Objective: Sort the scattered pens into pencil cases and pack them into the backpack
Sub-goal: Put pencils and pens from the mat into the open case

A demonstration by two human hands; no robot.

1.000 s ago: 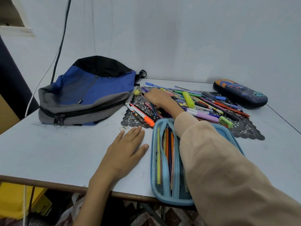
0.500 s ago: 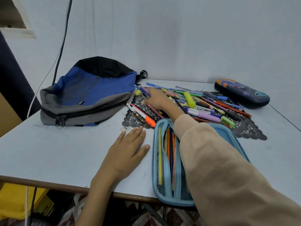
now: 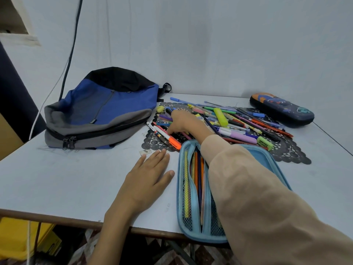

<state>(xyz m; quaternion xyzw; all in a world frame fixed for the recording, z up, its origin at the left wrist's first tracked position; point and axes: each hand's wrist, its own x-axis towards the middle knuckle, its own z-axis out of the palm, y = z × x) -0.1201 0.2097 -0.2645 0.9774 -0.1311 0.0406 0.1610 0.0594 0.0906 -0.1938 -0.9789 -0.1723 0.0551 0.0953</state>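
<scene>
Several loose pens and markers (image 3: 235,121) lie in a heap on a black lace mat (image 3: 290,153). My right hand (image 3: 185,123) reaches over an open light-blue pencil case (image 3: 193,232) into the left part of the heap. Its fingers bend down onto pens beside an orange-tipped marker (image 3: 172,140); a grip is hidden. The case holds several pens behind mesh. My left hand (image 3: 147,180) rests flat on the table, left of the case. A blue, grey and black backpack (image 3: 107,111) lies zipped at the back left. A dark printed pencil case (image 3: 280,109) sits closed at the back right.
The white table (image 3: 66,178) runs to a wall behind; its front edge is just below my left wrist, and the blue case overhangs it. A cable (image 3: 70,54) hangs down the wall behind the backpack. A yellow box (image 3: 17,240) sits on the floor at the lower left.
My right hand has slid left across the heap and dipped its fingers toward the pens near the orange-tipped marker. My left hand has stayed flat on the table.
</scene>
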